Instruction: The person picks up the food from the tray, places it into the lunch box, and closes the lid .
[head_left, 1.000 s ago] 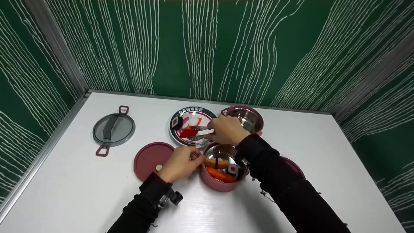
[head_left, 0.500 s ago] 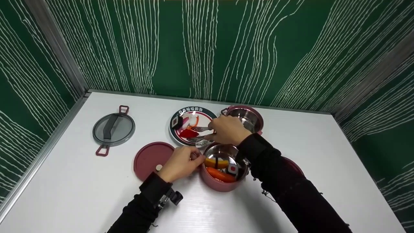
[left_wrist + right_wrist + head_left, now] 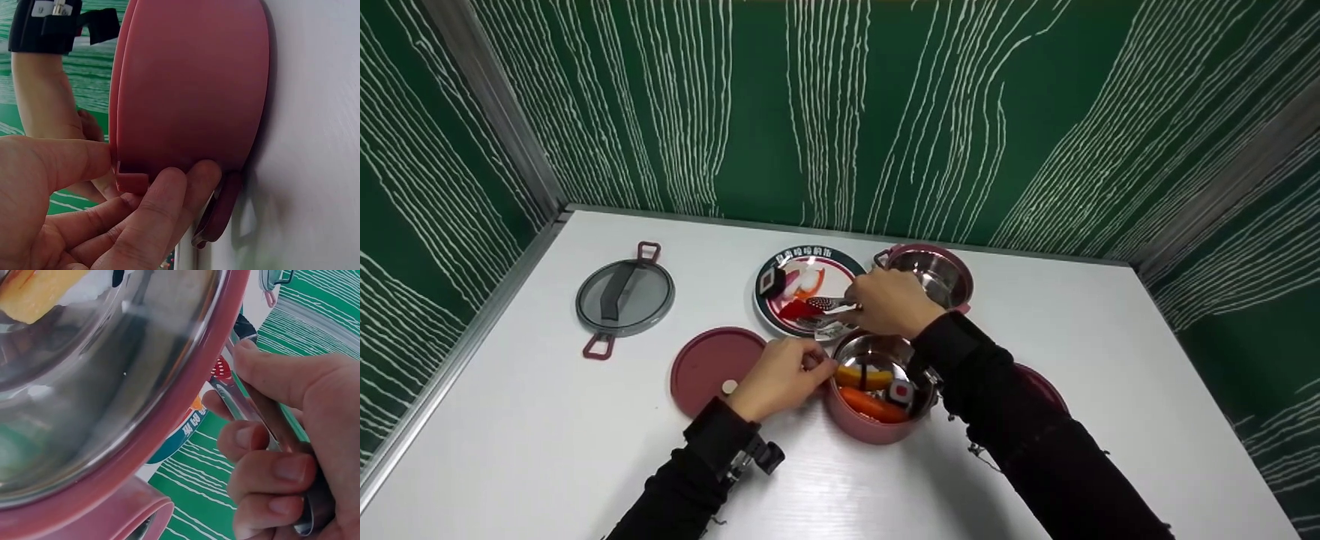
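Steel tongs (image 3: 826, 312) now over red piece (image 3: 797, 309)

A pot (image 3: 877, 409) sits nearest, food inside. Behind it lies a plate (image 3: 780, 270), with a second pot (image 3: 952, 274) to its right. A lid (image 3: 706, 366) lies left; a glass lid (image 3: 624, 298) further left.

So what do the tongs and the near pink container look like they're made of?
The tongs look like polished steel, since they are silvery with bright glints. The near pink container seems to have a matte plastic shell, smooth and dull pink, with a mirror-like steel lining that shows blurred reflections.
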{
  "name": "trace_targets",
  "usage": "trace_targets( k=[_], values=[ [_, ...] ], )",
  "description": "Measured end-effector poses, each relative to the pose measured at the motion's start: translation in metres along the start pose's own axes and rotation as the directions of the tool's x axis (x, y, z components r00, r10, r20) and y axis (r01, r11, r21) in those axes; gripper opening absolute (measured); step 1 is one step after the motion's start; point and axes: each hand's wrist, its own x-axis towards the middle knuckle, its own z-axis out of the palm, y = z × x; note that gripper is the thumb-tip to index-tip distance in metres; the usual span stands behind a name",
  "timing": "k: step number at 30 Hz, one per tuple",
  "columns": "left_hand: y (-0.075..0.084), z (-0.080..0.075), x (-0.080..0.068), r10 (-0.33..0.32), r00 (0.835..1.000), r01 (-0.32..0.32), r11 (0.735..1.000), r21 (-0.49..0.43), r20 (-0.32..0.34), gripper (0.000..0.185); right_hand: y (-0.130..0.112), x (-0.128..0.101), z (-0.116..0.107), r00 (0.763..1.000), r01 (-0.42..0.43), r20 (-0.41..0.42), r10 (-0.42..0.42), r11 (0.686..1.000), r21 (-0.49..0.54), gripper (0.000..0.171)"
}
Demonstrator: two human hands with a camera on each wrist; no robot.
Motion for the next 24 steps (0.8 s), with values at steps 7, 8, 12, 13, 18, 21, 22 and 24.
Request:
trace_targets(
  k=[7, 8, 12, 13, 18, 21, 22, 24],
  values=[
    [0.000, 0.000, -0.001, -0.009, 1.000, 0.009, 1.000, -0.016, 0.008, 0.017, 0.003, -0.004, -0.001, 1.000, -0.006, 0.024, 0.005, 0.999, 0.054, 0.037],
    [0.000, 0.000, -0.001, -0.011, 1.000, 0.011, 1.000, -0.016, 0.008, 0.017, 0.004, -0.005, -0.002, 1.000, -0.001, 0.019, 0.000, 0.998, 0.057, 0.036],
    [0.000, 0.000, -0.001, -0.021, 1.000, 0.021, 1.000, -0.022, 0.011, 0.017, 0.010, -0.011, -0.005, 1.000, 0.014, -0.013, -0.012, 0.995, 0.097, 0.035],
    [0.000, 0.000, 0.000, -0.021, 1.000, 0.022, 0.999, -0.025, 0.013, 0.017, 0.011, -0.013, -0.006, 1.000, 0.014, -0.023, -0.012, 0.994, 0.111, 0.035],
    [0.000, 0.001, 0.000, -0.025, 1.000, 0.025, 0.999, -0.034, 0.018, 0.017, 0.021, -0.027, -0.014, 0.998, 0.003, -0.056, 0.006, 0.988, 0.154, 0.035],
    [0.000, 0.001, 0.000, -0.031, 0.999, 0.032, 0.999, -0.035, 0.018, 0.017, 0.030, -0.036, -0.017, 0.996, 0.014, -0.086, 0.000, 0.988, 0.156, 0.031],
    [-0.001, 0.001, 0.000, -0.035, 0.999, 0.035, 0.999, -0.037, 0.017, 0.017, 0.033, -0.039, -0.018, 0.995, 0.018, -0.098, -0.002, 0.987, 0.162, 0.030],
    [-0.001, 0.001, -0.001, -0.041, 0.999, 0.042, 0.998, -0.041, 0.016, 0.017, 0.038, -0.046, -0.020, 0.994, 0.027, -0.114, -0.008, 0.985, 0.172, 0.028]
  ],
)
